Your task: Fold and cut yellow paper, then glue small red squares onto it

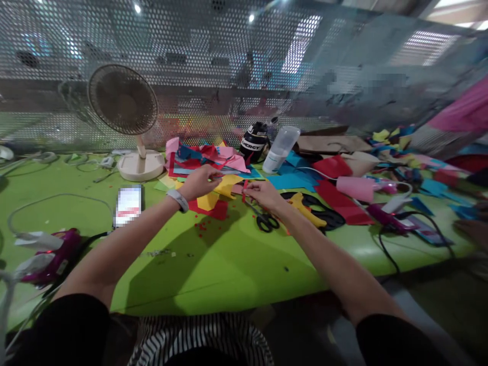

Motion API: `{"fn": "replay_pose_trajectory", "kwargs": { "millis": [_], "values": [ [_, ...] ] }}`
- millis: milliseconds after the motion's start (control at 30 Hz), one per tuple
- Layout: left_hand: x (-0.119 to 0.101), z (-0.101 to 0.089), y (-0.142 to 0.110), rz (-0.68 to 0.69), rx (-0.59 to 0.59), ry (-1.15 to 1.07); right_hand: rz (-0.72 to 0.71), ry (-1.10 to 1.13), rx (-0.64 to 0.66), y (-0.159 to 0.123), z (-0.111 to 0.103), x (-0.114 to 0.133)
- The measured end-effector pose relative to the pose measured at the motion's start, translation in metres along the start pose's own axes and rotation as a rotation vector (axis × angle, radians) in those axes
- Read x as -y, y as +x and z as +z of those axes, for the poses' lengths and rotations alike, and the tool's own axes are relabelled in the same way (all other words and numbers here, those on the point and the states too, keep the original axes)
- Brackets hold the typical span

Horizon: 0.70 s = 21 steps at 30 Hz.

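Note:
My left hand (200,182), with a light band on its wrist, is closed in a pinch above yellow paper (208,201). Anything between its fingertips is too small to make out. To its right, my right hand (263,195) pinches a narrow red paper strip (245,189) upright. Just below that hand lie black-handled scissors (267,221), their blades pointing away from me. A red paper sheet (215,210) rests beneath the yellow paper, with several tiny red scraps (202,226) scattered in front. Behind my hands is a pile of pink, red and blue paper (206,155).
A fan (141,165) and a phone (128,206) stand and lie at left. At the back are a black jar (253,142) and a white bottle (281,150). Yellow-handled tool (307,209), pink roll (355,188) and corded purple power strips (392,219) occupy the right and left.

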<state>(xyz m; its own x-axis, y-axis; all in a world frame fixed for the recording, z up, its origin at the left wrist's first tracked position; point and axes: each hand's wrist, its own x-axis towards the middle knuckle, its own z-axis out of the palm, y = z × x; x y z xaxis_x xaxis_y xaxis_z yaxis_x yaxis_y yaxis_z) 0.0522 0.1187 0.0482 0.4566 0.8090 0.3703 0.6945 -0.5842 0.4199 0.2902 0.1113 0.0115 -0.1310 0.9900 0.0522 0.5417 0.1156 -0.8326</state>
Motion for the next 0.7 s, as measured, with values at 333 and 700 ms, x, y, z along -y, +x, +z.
{"fn": "replay_pose_trajectory", "kwargs": {
  "millis": [333, 700],
  "values": [
    [0.083, -0.062, -0.037, -0.099, 0.472, 0.299, 0.006, -0.409, -0.150, -0.002, -0.037, -0.018],
    [0.095, -0.083, -0.045, -0.160, 0.155, 0.033, 0.127, -0.928, 0.052, -0.049, -0.111, -0.061]
  ]
}}
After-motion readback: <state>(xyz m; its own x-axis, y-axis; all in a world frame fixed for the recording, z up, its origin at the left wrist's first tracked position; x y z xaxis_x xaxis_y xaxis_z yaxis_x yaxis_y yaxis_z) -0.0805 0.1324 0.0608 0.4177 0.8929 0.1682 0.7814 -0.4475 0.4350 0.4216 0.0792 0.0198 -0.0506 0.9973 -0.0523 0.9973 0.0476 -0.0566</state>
